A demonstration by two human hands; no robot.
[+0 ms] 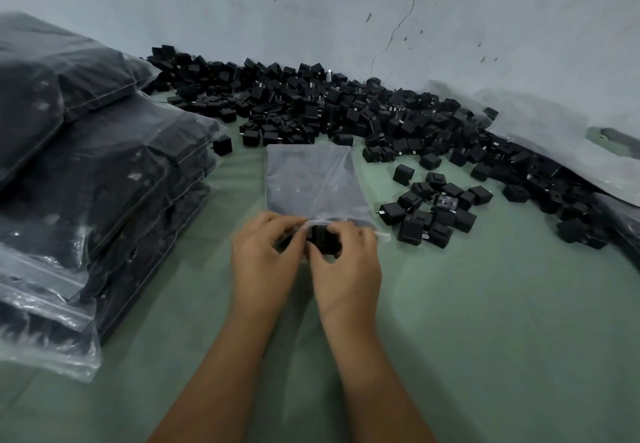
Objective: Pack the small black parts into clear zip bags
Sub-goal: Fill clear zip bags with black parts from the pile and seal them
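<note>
- The left hand [265, 255] and the right hand [343, 262] are close together, side by side, on the green bench [485, 321].
- Both hands work at the near, open end of a flat clear plastic zip bag [315, 179] that is full of dark parts.
- The bag lies flat on the bench and reaches away from the hands toward the wall.
- The left hand has curled fingers and pinches the edge of the bag mouth.
- The right hand has curled fingers and grips a small black square part [323, 238] right at the bag mouth, between the two hands.
- A small bunch of loose black square parts [436, 210] lies on the bench just to the right of the hands and the bag.
- One small clear shiny piece [446, 202] sits in that bunch.
- A big heap of the same black parts [329, 106] is spread out past the bag, far from the hands, along the pale cracked wall [346, 9].
- A tall stack of filled clear zip bags [86, 182] stands to the left of the hands.
- Loose clear plastic sheeting [554, 130] lies far to the right, partly over the heap.
</note>
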